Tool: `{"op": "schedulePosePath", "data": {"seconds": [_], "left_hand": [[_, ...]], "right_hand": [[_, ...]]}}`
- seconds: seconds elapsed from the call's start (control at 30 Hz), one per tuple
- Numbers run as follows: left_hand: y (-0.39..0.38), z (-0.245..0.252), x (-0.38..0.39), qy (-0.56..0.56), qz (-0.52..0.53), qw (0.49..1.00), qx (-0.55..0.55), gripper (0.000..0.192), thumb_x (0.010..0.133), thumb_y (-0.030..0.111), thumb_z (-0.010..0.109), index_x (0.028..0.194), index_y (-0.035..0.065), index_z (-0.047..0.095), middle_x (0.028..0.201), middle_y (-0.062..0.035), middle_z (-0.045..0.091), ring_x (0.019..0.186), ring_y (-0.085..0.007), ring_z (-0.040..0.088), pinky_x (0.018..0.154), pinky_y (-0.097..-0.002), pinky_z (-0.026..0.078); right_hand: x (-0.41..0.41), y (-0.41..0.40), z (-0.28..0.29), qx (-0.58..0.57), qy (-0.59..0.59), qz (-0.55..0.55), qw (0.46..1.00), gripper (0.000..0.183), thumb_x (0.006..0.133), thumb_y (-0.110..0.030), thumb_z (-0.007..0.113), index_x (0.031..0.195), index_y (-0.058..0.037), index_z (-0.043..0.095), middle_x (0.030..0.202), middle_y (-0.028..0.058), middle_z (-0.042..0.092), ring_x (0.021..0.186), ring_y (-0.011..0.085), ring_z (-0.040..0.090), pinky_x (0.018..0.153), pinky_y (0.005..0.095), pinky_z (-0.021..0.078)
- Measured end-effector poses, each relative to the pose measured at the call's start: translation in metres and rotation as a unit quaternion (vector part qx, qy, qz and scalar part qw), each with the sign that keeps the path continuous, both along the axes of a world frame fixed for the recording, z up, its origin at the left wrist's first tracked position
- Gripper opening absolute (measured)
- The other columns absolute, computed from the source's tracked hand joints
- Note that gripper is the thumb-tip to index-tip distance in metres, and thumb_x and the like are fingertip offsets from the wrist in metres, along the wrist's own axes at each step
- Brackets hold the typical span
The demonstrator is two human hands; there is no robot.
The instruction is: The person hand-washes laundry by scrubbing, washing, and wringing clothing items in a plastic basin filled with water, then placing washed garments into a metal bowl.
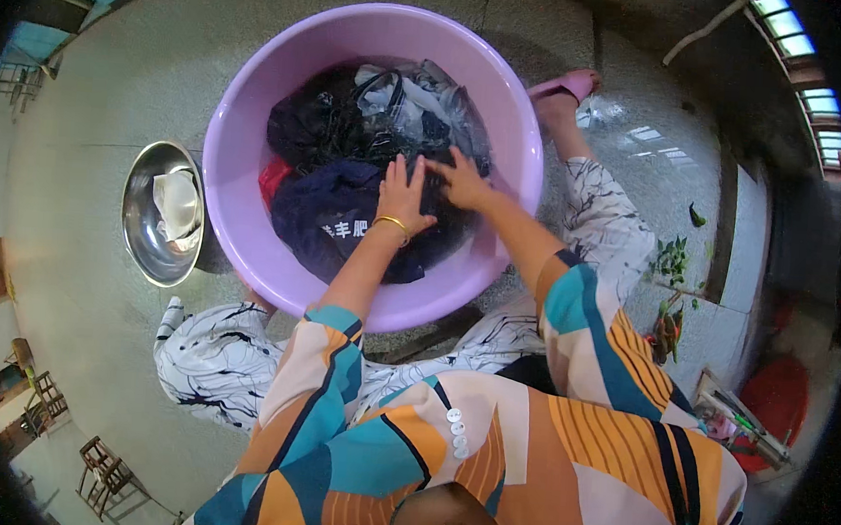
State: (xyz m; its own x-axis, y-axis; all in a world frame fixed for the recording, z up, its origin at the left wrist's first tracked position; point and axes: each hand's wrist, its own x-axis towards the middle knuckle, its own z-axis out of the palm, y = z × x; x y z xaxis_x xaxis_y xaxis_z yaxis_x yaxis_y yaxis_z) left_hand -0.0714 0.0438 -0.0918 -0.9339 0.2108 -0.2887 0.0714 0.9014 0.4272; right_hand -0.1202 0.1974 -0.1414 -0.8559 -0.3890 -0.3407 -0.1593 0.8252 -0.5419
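A large pink-purple plastic tub (238, 230) stands on the floor before me, holding wet clothes in dark water. Over the middle of the tub my left hand (401, 203) is spread above a dark navy garment (315, 220) with white printing, a gold-coloured bangle at its wrist. To the right of it my right hand (463, 182) reaches down over black cloth, fingers apart, grasping nothing that I can see. Grey and white wet cloth (416, 103) lies at the tub's far side, and a piece of red cloth (274, 178) shows at the left.
Left of the tub stands a steel basin (137, 223) with white cloth (176, 201) in it. Green leaves (671, 260) and peppers (667, 332) lie on the floor at the right. Wooden chairs (104, 470) stand far left; a red round object (776, 407) is at the right.
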Motion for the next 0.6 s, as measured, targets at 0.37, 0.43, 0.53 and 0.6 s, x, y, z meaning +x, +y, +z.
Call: {"op": "schedulePosePath", "data": {"seconds": [0.37, 0.43, 0.53, 0.6], "left_hand": [[0.006, -0.071, -0.001, -0.155, -0.073, 0.98, -0.101, 0.108, 0.047, 0.034, 0.08, 0.134, 0.0149, 0.019, 0.138, -0.0124, 0.022, 0.128, -0.0299, 0.017, 0.1, -0.05, 0.02], [0.011, -0.09, -0.005, -0.174, -0.061, 0.981, -0.064, 0.104, 0.048, 0.035, 0.079, 0.133, 0.014, 0.023, 0.137, -0.0122, 0.023, 0.128, -0.0293, 0.018, 0.101, -0.048, 0.021], [-0.003, -0.133, -0.011, -0.173, -0.116, 0.959, -0.19, 0.089, 0.052, 0.037, 0.076, 0.126, 0.0094, 0.037, 0.131, -0.0165, 0.033, 0.125, -0.0306, 0.026, 0.1, -0.0402, 0.026], [-0.006, -0.154, -0.027, -0.231, -0.158, 0.947, -0.157, 0.085, 0.053, 0.038, 0.076, 0.124, 0.0082, 0.04, 0.129, -0.0174, 0.036, 0.123, -0.0308, 0.029, 0.099, -0.0385, 0.027]], "right_hand": [[0.039, -0.011, -0.022, 0.195, -0.078, 0.128, 0.969, 0.054, 0.079, -0.014, 0.048, 0.13, -0.0191, 0.031, 0.138, 0.0132, 0.02, 0.121, 0.0394, 0.029, 0.091, 0.0628, 0.0251], [0.041, -0.001, -0.04, 0.151, -0.014, 0.096, 0.984, 0.044, 0.079, -0.011, 0.045, 0.123, -0.0143, 0.041, 0.129, 0.0165, 0.037, 0.115, 0.0355, 0.039, 0.093, 0.0501, 0.0323], [0.024, -0.014, -0.046, 0.103, -0.119, 0.134, 0.979, 0.036, 0.078, -0.008, 0.043, 0.113, -0.0105, 0.049, 0.112, 0.0183, 0.052, 0.105, 0.0314, 0.05, 0.088, 0.0392, 0.0395], [0.023, -0.007, -0.062, 0.053, -0.063, 0.116, 0.99, 0.034, 0.076, -0.007, 0.044, 0.109, -0.0105, 0.052, 0.105, 0.0177, 0.055, 0.099, 0.0312, 0.053, 0.085, 0.0388, 0.0415]]}}
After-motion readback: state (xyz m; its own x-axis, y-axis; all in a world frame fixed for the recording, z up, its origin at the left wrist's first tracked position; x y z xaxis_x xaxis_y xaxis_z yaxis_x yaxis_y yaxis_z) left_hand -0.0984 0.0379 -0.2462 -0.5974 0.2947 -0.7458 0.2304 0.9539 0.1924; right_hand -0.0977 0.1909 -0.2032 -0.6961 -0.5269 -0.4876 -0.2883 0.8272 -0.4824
